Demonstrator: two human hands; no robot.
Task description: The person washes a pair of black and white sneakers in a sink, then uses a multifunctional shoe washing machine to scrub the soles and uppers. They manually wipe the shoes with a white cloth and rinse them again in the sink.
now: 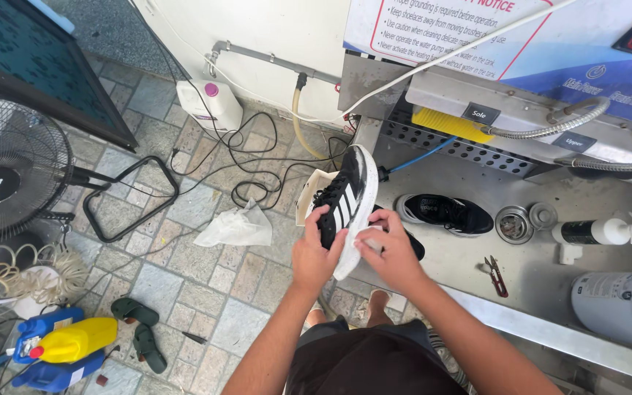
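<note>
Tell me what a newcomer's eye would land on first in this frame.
First, the black sneaker with white stripes at centre, gripped by the left hand while the right hand presses on its white sole. Its mate, a second black sneaker, lies on the wet metal basin to the right, below a yellow brush. On the paved floor at far left stands a black fan.

We see a bright, evenly daylit scene, with soft, diffuse light and no single hard source. Shadows stay faint and short: a pale one beneath the crumpled white plastic bag [237,227] on the grey paved floor [184,263]. The brushed steel worktop [550,278] carries a dull sheen without harsh glare. Focus holds sharp across the middle. Straight lines bow near the edges, and the black round floor fan [9,172] looks stretched.
</note>
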